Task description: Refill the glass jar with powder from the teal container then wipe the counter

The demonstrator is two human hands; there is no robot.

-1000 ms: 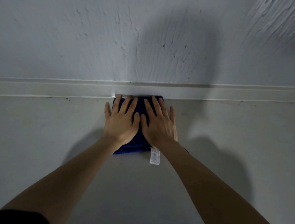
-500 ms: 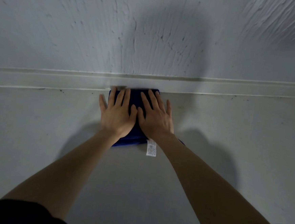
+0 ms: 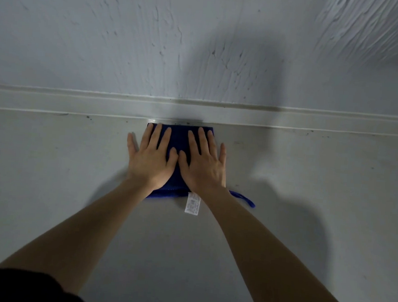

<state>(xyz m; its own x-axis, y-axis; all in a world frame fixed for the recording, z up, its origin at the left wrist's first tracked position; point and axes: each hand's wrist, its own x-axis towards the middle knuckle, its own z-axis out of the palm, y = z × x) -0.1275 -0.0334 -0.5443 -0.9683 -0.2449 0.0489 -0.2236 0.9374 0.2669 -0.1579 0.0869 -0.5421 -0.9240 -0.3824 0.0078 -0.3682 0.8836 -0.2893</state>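
A folded dark blue terry cloth (image 3: pixel 179 139) lies flat on the pale grey counter (image 3: pixel 71 188), its far edge close against the low raised lip (image 3: pixel 314 123) where the counter meets the rough-textured white wall (image 3: pixel 107 36). A white care label (image 3: pixel 193 204) sticks out from the cloth's near edge, and a thin blue hanging loop (image 3: pixel 243 198) trails out to the right of it, lying on the counter. A few dark specks dot the counter along the base of the lip.

Compared with half a second ago, the cloth and both hands sit a little nearer to the person, leaving a sliver of counter between the cloth and the lip where before the fingertips almost reached it. The blue loop on the right now shows more clearly, past the right wrist.

The left hand (image 3: pixel 150 161) presses palm-down on the left part of the cloth, fingers straight and spread, the little finger reaching off the cloth onto bare counter. The right hand (image 3: pixel 205 168) presses flat on the right part in the same way, its little finger past the cloth's right edge. The thumbs meet over the middle of the cloth. Neither hand curls around anything; both are splayed flat, bearing down on the cloth. Black short sleeves (image 3: pixel 23 287) show at the near corners.
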